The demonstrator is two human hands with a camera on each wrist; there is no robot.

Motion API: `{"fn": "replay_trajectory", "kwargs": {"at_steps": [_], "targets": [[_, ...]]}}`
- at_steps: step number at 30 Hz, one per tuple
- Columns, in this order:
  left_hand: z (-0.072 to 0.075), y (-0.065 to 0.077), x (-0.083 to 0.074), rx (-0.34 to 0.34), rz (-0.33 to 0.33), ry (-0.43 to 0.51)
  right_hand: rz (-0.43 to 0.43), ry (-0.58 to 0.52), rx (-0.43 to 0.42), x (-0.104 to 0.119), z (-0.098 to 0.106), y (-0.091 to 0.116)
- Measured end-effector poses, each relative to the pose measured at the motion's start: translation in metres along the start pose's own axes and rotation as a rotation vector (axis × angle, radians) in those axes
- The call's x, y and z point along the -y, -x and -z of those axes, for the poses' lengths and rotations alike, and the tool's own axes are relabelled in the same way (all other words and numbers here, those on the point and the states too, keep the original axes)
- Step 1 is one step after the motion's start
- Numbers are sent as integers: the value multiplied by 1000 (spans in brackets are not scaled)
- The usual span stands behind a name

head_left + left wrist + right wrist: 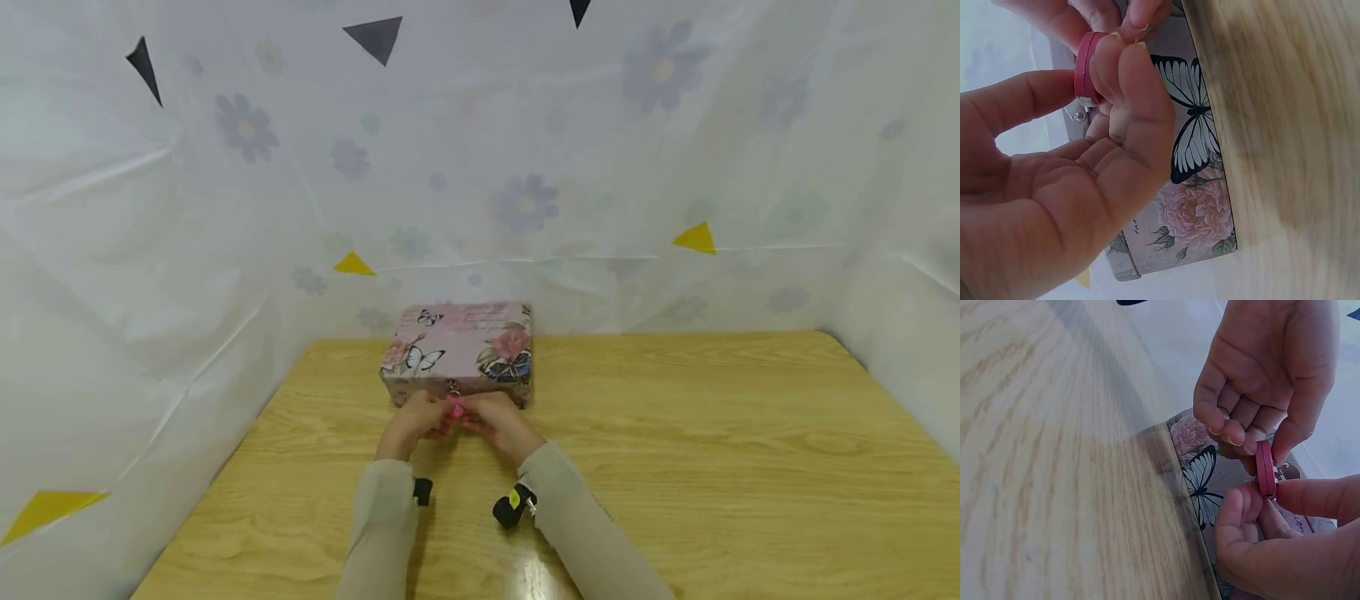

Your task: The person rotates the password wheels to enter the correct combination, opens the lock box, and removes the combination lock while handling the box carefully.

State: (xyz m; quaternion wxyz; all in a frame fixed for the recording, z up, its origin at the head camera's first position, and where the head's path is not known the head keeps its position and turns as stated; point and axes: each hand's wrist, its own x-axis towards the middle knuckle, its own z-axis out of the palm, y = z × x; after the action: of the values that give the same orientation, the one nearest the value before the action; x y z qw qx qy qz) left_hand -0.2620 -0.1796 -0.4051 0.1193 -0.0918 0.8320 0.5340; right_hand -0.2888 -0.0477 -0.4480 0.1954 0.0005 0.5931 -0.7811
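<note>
A decorated box (450,346) with butterflies and roses on pink stands shut on the table. At the middle of its front, by the metal clasp (453,387), is a small pink padlock (1265,470). My left hand (420,414) pinches the padlock from the left, its thumb on one face and curled fingers on the other. From the right, my right hand (501,421) also pinches it between thumb and fingers. In the left wrist view the padlock (1087,69) sits between both hands' fingertips, which partly hide it and the clasp.
The wooden table (712,450) spreads out on both sides of the box. Behind it hangs a white flowered sheet (465,150) with black and yellow triangles. Black wrist cameras (510,508) sit under both sleeves.
</note>
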Motion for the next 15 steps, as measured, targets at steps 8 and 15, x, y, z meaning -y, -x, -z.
{"fn": "replay_trajectory", "kwargs": {"at_steps": [8, 15], "targets": [[-1, 0, 0, -1, 8, -50, 11, 1, 12, -2, 0, -1], [1, 2, -2, 6, -8, -76, 20, 11, 4, 0, 0, -1]]}}
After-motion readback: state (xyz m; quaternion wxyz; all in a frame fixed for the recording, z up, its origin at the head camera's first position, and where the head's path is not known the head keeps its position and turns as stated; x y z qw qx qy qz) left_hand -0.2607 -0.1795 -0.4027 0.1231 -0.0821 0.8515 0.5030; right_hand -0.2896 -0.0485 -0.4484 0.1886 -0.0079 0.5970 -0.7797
